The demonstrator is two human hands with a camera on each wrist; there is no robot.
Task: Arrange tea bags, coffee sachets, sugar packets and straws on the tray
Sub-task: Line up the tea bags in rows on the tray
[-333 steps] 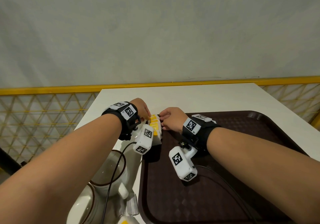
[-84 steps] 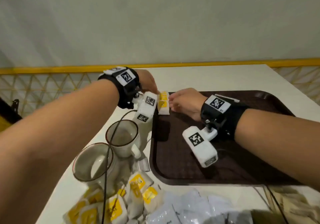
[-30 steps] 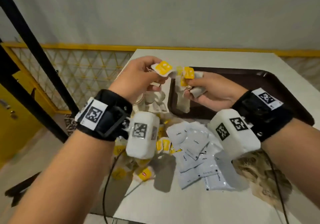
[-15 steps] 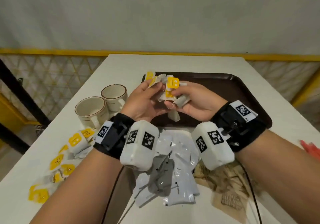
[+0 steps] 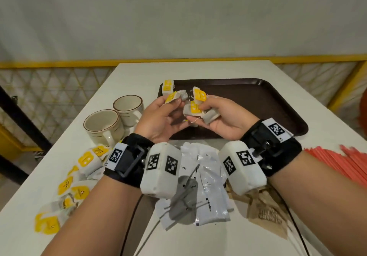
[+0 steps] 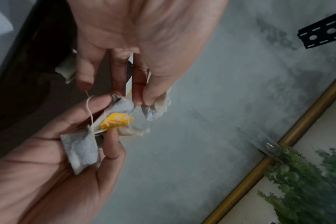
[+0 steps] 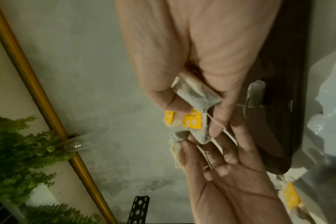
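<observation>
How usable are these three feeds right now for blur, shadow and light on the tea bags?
Head view: evenly lit and mostly sharp; the straws smear at the right edge, and a wrist camera's shadow falls on the coffee sachets. Left wrist view: dim, with the held tea bags soft. Right wrist view: dim; the tea bags' yellow tags still show.

Left hand (image 5: 158, 117): raised before the chest, palm turned up and inward; thumb and fingers pinch one tea bag (image 5: 176, 96). Right hand (image 5: 222, 119): raised alongside, palm up, fingers curled round a cluster of tea bags (image 5: 195, 107), thumb pressing on top. Fingertips of the two hands nearly meet. Both forearms bare, angled inward, each wrist strapped with a black band.
</observation>
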